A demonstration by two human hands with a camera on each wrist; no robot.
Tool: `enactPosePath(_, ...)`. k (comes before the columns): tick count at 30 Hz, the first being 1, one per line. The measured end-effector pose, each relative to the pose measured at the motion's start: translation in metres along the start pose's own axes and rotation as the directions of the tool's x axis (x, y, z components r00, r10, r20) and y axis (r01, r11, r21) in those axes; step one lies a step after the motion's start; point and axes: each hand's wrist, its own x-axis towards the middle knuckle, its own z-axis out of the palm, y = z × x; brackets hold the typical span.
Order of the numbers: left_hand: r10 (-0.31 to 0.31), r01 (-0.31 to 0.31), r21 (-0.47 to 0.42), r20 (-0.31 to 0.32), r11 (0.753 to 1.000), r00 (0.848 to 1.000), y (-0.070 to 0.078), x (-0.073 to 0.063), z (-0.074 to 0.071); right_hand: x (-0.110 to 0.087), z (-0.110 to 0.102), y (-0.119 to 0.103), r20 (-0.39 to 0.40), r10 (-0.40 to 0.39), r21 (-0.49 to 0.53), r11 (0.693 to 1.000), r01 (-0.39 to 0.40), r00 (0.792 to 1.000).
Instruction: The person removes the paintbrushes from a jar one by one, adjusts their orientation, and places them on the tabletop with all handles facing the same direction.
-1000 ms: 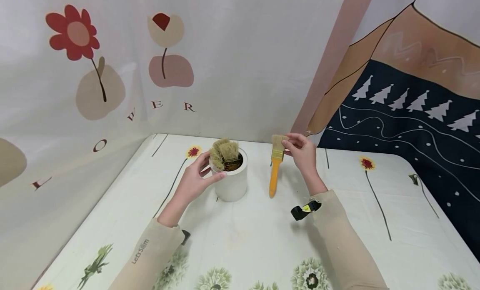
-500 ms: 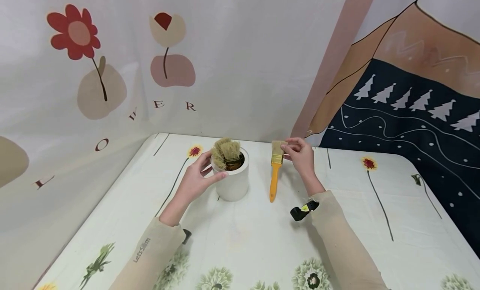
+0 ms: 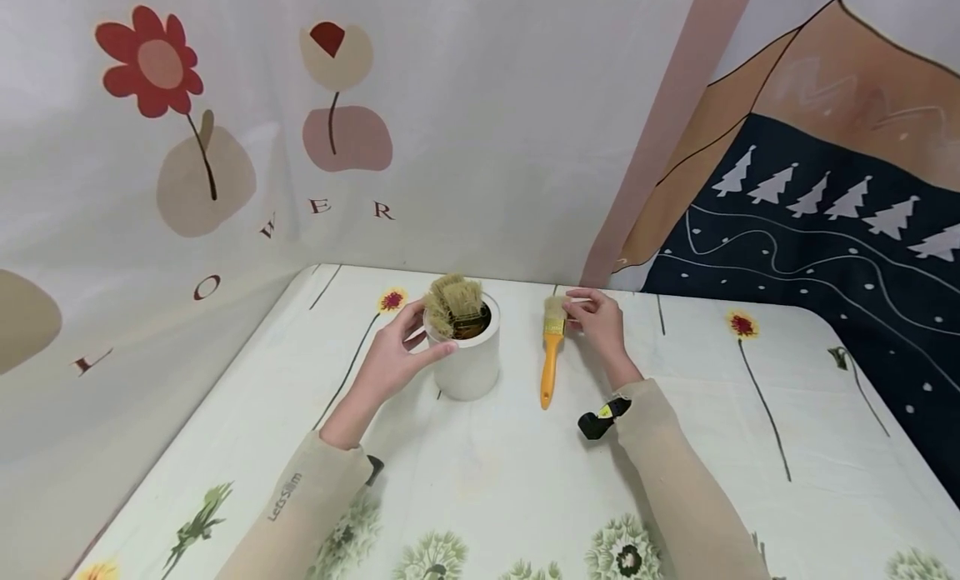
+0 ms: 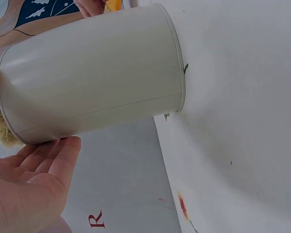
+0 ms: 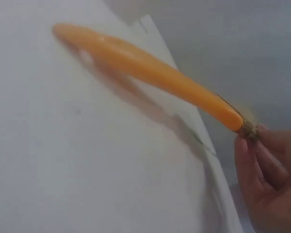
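A white cylindrical pot point(image 3: 471, 370) stands upright on the table, with several paintbrushes point(image 3: 456, 303) in it, bristles up. My left hand point(image 3: 393, 355) holds the pot near its rim, thumb in front and fingers around the left side. In the left wrist view, the fingertips touch the pot wall point(image 4: 94, 73). To the pot's right, my right hand point(image 3: 598, 322) pinches a flat paintbrush point(image 3: 552, 347) by its bristle end. Its orange handle points toward me; in the right wrist view, the handle point(image 5: 150, 73) lies close over the tablecloth and casts a shadow.
A white tablecloth point(image 3: 480, 480) printed with flowers covers the table. Its far edge meets a hanging light cloth point(image 3: 495, 147) with flower drawings. A dark cloth with white trees point(image 3: 810, 230) hangs at the right. A black strap point(image 3: 602, 420) sits at my right wrist.
My right hand has lowered the paintbrush toward the table, and its bristle end has come nearer to me. My left hand keeps its hold on the pot.
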Motion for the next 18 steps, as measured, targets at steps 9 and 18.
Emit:
enactPosePath(9,-0.015,0.015,-0.009,-0.001,1.000,1.000,0.001,0.000,0.000,0.006,0.002,0.018,0.059,0.059,-0.062,0.997,-0.055,0.997)
enactPosePath(18,-0.016,0.016,-0.004,-0.003,1.000,1.000,0.001,0.001,0.001,0.008,0.003,0.021,0.055,0.065,-0.098,0.993,-0.059,0.996)
